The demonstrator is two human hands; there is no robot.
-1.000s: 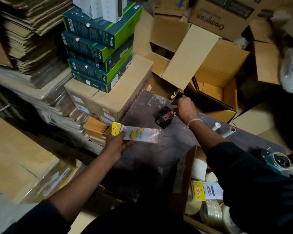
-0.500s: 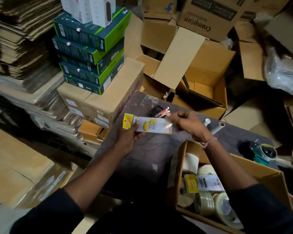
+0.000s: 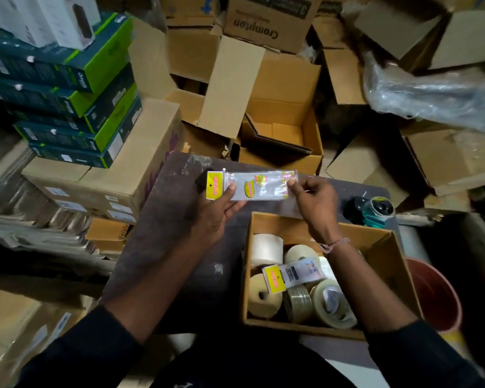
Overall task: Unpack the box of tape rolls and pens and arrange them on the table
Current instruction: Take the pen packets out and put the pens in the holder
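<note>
I hold a clear plastic pen packet point(image 3: 259, 186) with a yellow header card level above the dark table point(image 3: 177, 247). My left hand point(image 3: 217, 210) grips its yellow-card end from below. My right hand point(image 3: 315, 201) pinches the opposite end. Below my right forearm sits an open cardboard box point(image 3: 398, 264) on the table. Inside it lie several tape rolls point(image 3: 333, 303) and a second packet point(image 3: 290, 275) with a yellow card. A small black object peeks out behind the held packet's left end.
A tape dispenser point(image 3: 375, 210) rests on the table's far right. Stacked green-and-teal boxes point(image 3: 67, 107) stand on a carton at left. Open empty cartons point(image 3: 280, 127) crowd the far side. A reddish bucket point(image 3: 434, 298) stands to the right of the box.
My right hand left the black object on the table and came to the packet's right end. The left hand raised the packet toward the table's middle. The view tilted down, showing more of the box.
</note>
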